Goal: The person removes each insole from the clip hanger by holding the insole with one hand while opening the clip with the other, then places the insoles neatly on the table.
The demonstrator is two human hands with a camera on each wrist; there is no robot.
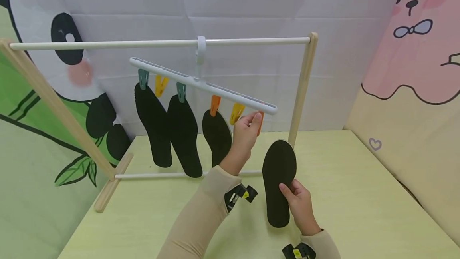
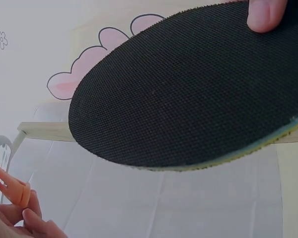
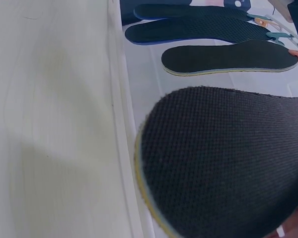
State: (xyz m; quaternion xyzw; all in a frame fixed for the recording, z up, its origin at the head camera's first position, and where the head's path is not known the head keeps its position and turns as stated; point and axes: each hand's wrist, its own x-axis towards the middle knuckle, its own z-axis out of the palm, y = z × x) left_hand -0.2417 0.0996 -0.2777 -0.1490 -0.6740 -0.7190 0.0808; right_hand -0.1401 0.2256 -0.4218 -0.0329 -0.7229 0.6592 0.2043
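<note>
My left hand (image 1: 245, 139) pinches the orange clip (image 1: 260, 124) at the low right end of a white clip hanger (image 1: 201, 84). In the left wrist view that orange clip (image 2: 14, 189) sits between thumb and fingers. My right hand (image 1: 301, 203) holds a black insole (image 1: 279, 183) upright by its edge, thumb on its face, below and right of the clip. Three more black insoles hang from the hanger: one (image 1: 154, 127) and a second (image 1: 185, 139) on teal clips, a third (image 1: 217, 135) on an orange clip, partly hidden behind my left arm.
The hanger hooks over the white rod (image 1: 118, 44) of a wooden-ended rack (image 1: 303, 87) and tilts down to the right. Two yellow clips (image 1: 160, 86) on it hold nothing. The rack stands on a pale table (image 1: 359, 195), with a white cloth (image 1: 251, 3) behind.
</note>
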